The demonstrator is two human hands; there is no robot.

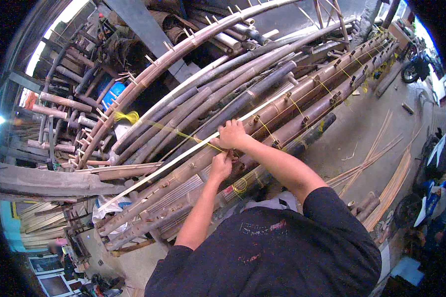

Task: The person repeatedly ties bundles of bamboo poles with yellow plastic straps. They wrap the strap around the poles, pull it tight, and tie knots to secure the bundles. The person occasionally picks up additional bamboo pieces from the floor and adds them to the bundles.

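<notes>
Yellow cord (183, 134) is running diagonally from upper left of centre down to mid-frame, crossing the pale bamboo strip (158, 172) beside the nearer right hand (231, 134), whose fingers are bending there, grip unclear, while the left hand's (221, 167) are pinching narrowly just below, contents hidden.

The curled fingers of the left hand (221, 167) and right hand (232, 134) hid their own tips, and the yellow cord (183, 134) was lost from sight beneath them. The black shirt (272, 265) ran off the lower edge, its print too blurred to make out. A curved bamboo pole (169, 55) left through the top edge, partly screening a blue container (114, 94). Poles covered part of a white bag (115, 207); a distant person (64, 250) was a blur.
</notes>
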